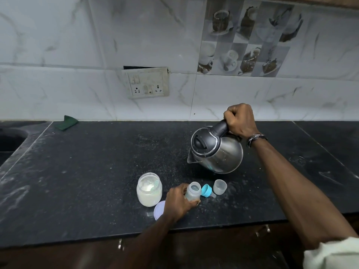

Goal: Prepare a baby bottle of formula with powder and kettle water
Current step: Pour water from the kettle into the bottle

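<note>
On dark stone worktop [97, 171], near front edge: small translucent baby bottle [193, 193], open-mouthed, upright or slightly tilted, steadied by left hand [179, 200], grip wrapped round its lower body. Above and behind, well apart from bottle: steel electric kettle [216, 150], lifted off worktop and tipped spout-down toward the left, carried by right hand [240, 121], grip closed firmly round black handle. Just left of bottle: glass jar of white powder [149, 189], lid off; pale round lid [159, 210] flat beside it, partly under left wrist. Just right of bottle: blue collar with teat [206, 190] on its side, then clear cap [220, 186] standing mouth-up. At back left: green cloth [66, 122] against tiled wall.

Handling, as judged: bottle light, thin-walled, easily tipped by a pour, hence best held low on the body, clear of the mouth. Kettle heavy if full, metal shell possibly hot; handle the only safe hold. Jar rigid, breakable, likely smooth to the hand.

Not determinable: water level in kettle, lid being shut; any contents in bottle; scoop in jar, only a faint shape visible in powder. No stream visible at spout. Lower right: pale sleeve [334, 255], cut by frame.
</note>
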{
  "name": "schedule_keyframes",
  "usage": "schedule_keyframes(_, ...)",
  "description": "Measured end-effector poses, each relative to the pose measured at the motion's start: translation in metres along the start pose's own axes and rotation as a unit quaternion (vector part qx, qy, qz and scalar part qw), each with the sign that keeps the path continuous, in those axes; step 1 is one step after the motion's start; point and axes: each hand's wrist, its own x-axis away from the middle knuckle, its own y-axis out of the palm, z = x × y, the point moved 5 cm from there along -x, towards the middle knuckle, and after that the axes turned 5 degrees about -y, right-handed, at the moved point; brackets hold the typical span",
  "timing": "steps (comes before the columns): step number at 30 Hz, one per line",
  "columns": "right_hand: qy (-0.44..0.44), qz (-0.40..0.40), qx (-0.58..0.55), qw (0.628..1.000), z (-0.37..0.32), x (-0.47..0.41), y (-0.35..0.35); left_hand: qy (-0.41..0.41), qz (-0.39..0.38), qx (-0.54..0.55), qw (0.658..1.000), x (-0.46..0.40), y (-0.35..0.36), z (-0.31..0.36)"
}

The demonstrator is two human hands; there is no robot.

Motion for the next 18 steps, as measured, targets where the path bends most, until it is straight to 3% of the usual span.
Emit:
schedule_keyframes(6, 0.096, 0.052, -0.094, 0.989, 0.007, -0.013, 0.026, -0.006, 0.005, 0.009, 1.000, 0.001, 0.000, 0.000)
schedule_keyframes(18, 0.341, 0.126, -0.173, 0.915, 0.027, -0.007, 0.112, 0.014, 0.028, 0.009, 0.999, 0.002, -0.001, -0.002)
